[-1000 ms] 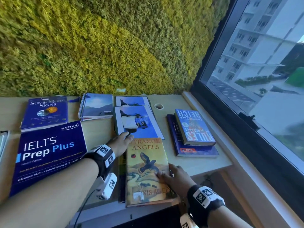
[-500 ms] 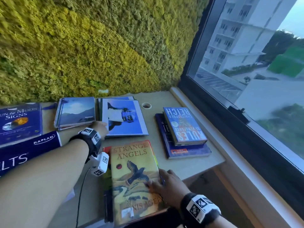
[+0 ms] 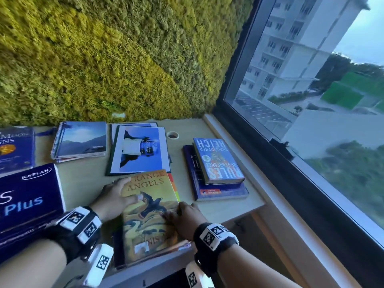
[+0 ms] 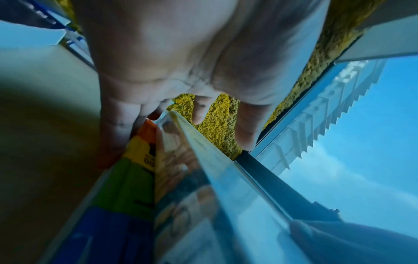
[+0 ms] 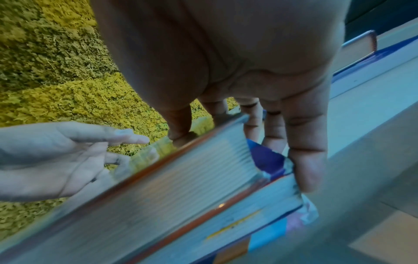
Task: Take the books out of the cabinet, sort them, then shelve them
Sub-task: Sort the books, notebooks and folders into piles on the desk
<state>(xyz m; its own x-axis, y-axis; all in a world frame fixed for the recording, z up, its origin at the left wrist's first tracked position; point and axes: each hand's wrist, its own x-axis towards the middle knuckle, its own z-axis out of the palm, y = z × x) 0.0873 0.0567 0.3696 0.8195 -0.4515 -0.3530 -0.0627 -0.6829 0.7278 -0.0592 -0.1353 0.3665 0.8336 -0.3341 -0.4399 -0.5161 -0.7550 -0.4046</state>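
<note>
Right hand (image 3: 185, 219) clamped on edge of Strange Angels book (image 3: 146, 227); left hand (image 3: 115, 197) straight-fingered on its cover

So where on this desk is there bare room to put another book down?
Largest bare patch of desk: between the Kaplan book, the spiral notebook and the left hand. A narrower strip runs between the folder and the Rules of Vengeance stack. The back row along the moss wall is crowded.

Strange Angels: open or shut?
Shut. The Strange Angels book shows its front cover, pages stacked tight in the right wrist view; right hand grips its edge, left hand touches it.
</note>
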